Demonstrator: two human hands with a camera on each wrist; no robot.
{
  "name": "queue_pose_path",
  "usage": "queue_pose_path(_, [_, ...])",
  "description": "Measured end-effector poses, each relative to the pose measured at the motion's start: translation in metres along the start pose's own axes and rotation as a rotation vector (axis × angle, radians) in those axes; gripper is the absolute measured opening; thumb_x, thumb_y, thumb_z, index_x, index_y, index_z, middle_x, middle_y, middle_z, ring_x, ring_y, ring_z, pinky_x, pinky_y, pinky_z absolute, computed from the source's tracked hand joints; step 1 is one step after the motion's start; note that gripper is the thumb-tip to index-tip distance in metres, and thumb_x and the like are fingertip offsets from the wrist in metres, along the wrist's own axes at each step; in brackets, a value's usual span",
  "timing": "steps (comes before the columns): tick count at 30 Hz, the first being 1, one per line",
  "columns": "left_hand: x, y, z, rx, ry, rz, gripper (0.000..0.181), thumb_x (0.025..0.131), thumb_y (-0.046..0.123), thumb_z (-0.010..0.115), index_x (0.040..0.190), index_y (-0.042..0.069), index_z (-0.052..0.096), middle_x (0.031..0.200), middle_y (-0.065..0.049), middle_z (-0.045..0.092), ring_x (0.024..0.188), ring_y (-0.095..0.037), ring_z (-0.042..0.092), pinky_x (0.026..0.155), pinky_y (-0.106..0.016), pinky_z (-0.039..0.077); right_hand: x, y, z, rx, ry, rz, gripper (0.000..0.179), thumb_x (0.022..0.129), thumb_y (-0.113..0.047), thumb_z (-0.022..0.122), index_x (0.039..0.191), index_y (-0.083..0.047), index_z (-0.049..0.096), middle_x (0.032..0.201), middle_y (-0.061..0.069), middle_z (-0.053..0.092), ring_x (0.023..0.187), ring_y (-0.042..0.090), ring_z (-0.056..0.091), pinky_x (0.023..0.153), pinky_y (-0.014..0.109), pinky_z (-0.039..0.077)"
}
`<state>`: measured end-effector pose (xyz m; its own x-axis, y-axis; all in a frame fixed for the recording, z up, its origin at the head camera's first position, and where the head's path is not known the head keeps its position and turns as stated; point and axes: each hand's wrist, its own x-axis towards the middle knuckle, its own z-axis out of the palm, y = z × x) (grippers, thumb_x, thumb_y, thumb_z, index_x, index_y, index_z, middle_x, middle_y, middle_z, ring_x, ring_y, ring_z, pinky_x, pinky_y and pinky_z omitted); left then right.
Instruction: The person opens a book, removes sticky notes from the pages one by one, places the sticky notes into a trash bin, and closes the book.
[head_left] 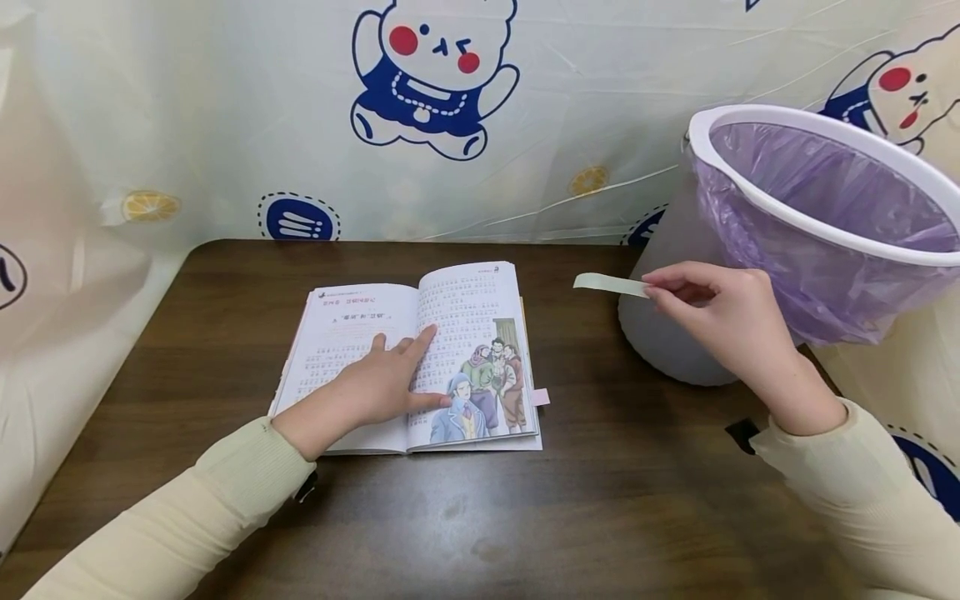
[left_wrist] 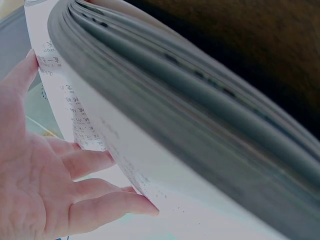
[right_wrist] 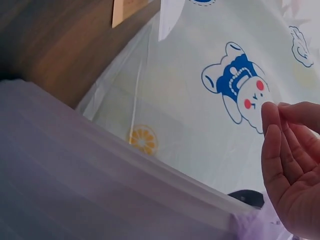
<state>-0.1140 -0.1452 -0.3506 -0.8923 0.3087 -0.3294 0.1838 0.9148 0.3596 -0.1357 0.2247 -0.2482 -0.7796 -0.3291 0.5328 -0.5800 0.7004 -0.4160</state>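
An open book [head_left: 468, 292] lies on the table, with printed text on both pages and a colour drawing of people on the right page. My left hand [head_left: 378, 383] rests across its middle, fingers and thumb spread over the pages. The left wrist view shows the fingertips against the paper [left_wrist: 100, 120] beside the thick page edges. Right of the book, my right hand [head_left: 723, 321] pinches one end of a pale green paper strip [head_left: 609, 284] between thumb and fingers. The strip points left above the table. In the right wrist view the fingertips are together; the strip cannot be made out.
A bin with a white rim [head_left: 701, 137] and a purple bag [head_left: 757, 250] stands at the right, close behind my right hand. A small pink tab [head_left: 541, 397] sticks out from the book's right edge. A patterned curtain [head_left: 525, 183] hangs behind the brown table [head_left: 480, 517].
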Motion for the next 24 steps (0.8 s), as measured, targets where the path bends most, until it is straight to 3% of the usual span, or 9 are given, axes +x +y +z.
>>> queue_pose_path(13, [0.002, 0.002, 0.000, -0.013, 0.014, -0.007, 0.107, 0.090, 0.063, 0.070, 0.165, 0.007, 0.017, 0.158, -0.028, 0.036, 0.143, -0.064, 0.019, 0.092, -0.075, 0.043, 0.002, -0.007, -0.021, -0.078, 0.075, -0.041, 0.019, 0.081, 0.005, 0.083, 0.097, -0.005, 0.083, 0.083, 0.007, 0.077, 0.073, -0.022, 0.054, 0.061, 0.004, 0.039])
queue_pose_path(18, [-0.005, 0.002, 0.005, -0.025, 0.003, -0.024, 0.108, 0.088, 0.063, 0.071, 0.164, 0.007, 0.019, 0.158, -0.028, 0.037, 0.142, -0.065, 0.020, 0.091, -0.075, 0.044, -0.002, -0.013, -0.030, -0.088, 0.096, -0.064, 0.024, 0.078, 0.011, 0.082, 0.098, -0.002, 0.082, 0.084, 0.011, 0.077, 0.075, -0.022, 0.056, 0.069, 0.003, 0.044])
queue_pose_path(21, [-0.008, 0.001, 0.007, -0.024, 0.013, -0.017, 0.108, 0.087, 0.064, 0.072, 0.164, 0.006, 0.020, 0.157, -0.028, 0.039, 0.141, -0.065, 0.022, 0.087, -0.074, 0.046, -0.002, -0.016, -0.036, -0.064, 0.126, -0.083, 0.025, 0.077, 0.015, 0.081, 0.098, 0.001, 0.081, 0.086, 0.000, 0.077, 0.077, -0.020, 0.059, 0.073, 0.004, 0.046])
queue_pose_path(24, [-0.006, 0.002, 0.005, -0.024, 0.036, 0.003, 0.108, 0.088, 0.064, 0.071, 0.164, 0.006, 0.021, 0.156, -0.029, 0.039, 0.140, -0.066, 0.023, 0.087, -0.074, 0.047, 0.001, -0.017, -0.045, -0.040, 0.165, -0.091, 0.024, 0.077, 0.016, 0.080, 0.097, 0.002, 0.081, 0.088, -0.019, 0.073, 0.077, -0.017, 0.062, 0.074, 0.004, 0.046])
